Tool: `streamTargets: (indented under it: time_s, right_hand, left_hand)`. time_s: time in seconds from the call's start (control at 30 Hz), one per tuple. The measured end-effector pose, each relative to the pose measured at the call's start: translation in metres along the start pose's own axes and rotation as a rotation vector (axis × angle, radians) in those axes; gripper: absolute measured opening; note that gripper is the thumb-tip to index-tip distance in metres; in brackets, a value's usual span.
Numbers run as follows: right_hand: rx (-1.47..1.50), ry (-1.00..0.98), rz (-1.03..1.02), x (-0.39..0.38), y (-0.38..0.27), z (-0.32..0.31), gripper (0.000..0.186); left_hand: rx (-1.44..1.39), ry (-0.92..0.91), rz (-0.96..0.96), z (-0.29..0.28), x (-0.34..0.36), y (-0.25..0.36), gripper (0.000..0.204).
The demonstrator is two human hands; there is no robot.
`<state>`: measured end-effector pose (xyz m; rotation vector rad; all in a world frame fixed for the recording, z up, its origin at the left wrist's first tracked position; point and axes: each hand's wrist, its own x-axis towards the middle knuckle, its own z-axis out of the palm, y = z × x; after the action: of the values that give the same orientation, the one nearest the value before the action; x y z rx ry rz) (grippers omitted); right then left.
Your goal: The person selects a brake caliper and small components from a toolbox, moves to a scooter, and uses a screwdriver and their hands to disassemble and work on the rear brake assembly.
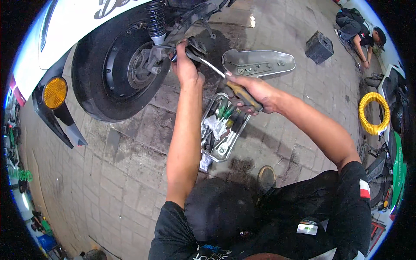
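My left hand (186,65) is closed around a dark metal part (197,47), possibly a brake caliper, beside the hub of a scooter wheel (93,80). In my right hand (260,89) is a screwdriver (243,95) with a yellow and black handle. Its shaft points up and left, and the tip meets the dark part or lies just behind it; the exact contact is hidden. Above the wheel hub stands a black coil shock absorber (157,21). Under my right hand, a metal tool tray (234,145) holds a ratchet, green-handled tools and a plastic bag.
A long grey cover (284,63) with small bolts in it lies beyond my right hand. Farther right stand a black crate (319,47), a crouching person (359,32) and a yellow coiled hose (364,113). An orange reflector (55,92) hangs at the left on the scooter.
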<state>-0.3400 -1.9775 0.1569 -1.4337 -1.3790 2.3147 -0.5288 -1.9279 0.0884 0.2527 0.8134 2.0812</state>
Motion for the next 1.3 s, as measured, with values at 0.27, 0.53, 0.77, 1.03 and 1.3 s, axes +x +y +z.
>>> streamTargets:
  time_s: [0.27, 0.53, 0.77, 1.03, 1.3]
  right_hand:
    - [0.237, -0.016, -0.104, 0.032, 0.007, 0.022, 0.048]
    - [0.225, -0.136, -0.068, 0.035, 0.002, 0.012, 0.045]
    - [0.001, -0.023, -0.062, 0.031, -0.002, 0.014, 0.050]
    - [-0.016, 0.006, -0.067, 0.034, 0.001, 0.008, 0.053]
    - [-0.239, 0.160, -0.073, 0.026, -0.010, 0.011, 0.053]
  left_hand:
    - [-0.117, -0.029, -0.166, 0.001, 0.001, 0.002, 0.028]
    - [0.004, -0.094, -0.076, -0.012, 0.003, 0.004, 0.026]
    - [0.059, -0.092, -0.028, -0.017, 0.002, -0.001, 0.028]
    - [0.165, -0.159, -0.138, -0.029, -0.004, 0.012, 0.034]
    - [0.266, -0.261, -0.221, -0.043, -0.002, 0.014, 0.036]
